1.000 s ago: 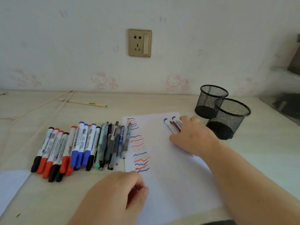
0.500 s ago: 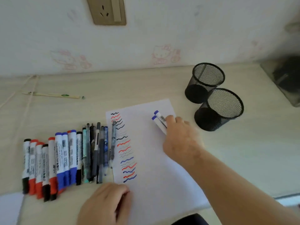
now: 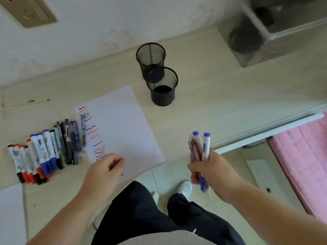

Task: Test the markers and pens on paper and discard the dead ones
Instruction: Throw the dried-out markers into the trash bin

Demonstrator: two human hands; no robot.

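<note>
My right hand [image 3: 208,171] grips a bundle of markers and pens [image 3: 199,149], blue ends up, held off the desk's front edge above the floor. A white paper [image 3: 123,126] lies on the desk with black, red and blue squiggles down its left side. My left hand [image 3: 104,171] hovers with loosely curled fingers over the paper's near left corner and holds nothing. A row of markers and pens [image 3: 44,152] lies left of the paper.
Two black mesh pen cups, far one [image 3: 150,59] and near one [image 3: 162,86], stand beyond the paper. A thin stick [image 3: 26,102] lies at the far left. Pink bedding [image 3: 304,160] is at right. My legs and shoes are below the desk edge [image 3: 265,134].
My right hand picked the bundle of markers off the paper and carried it right, past the desk edge. The view tilted down. My left hand stayed near the paper's corner.
</note>
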